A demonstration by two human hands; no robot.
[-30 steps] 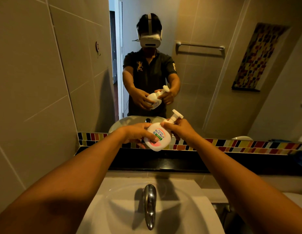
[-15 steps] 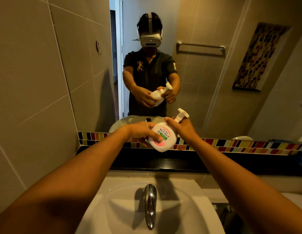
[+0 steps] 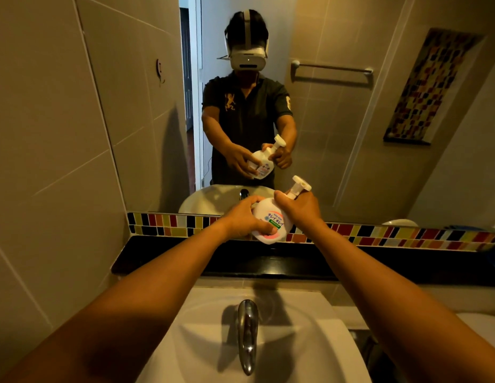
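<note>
White soap bottle (image 3: 271, 222) held tilted in mid-air, above the black ledge (image 3: 157, 261) behind the white sink (image 3: 323, 313) and chrome faucet (image 3: 247, 333). Clamped round its body in the left hand (image 3: 245, 217) grip. Clasped at the neck, just below the pump head (image 3: 301, 185), by the right hand (image 3: 298, 210), fingers probably curled round it. Mirror (image 3: 351, 120) ahead, repeating the scene.

The neck of the soap bottle (image 3: 272, 217) is covered by the right hand (image 3: 298, 210), and its left flank by the left hand (image 3: 242, 219). The label's small print cannot be read. The sink (image 3: 332, 352) is cut off by the lower edge.
</note>
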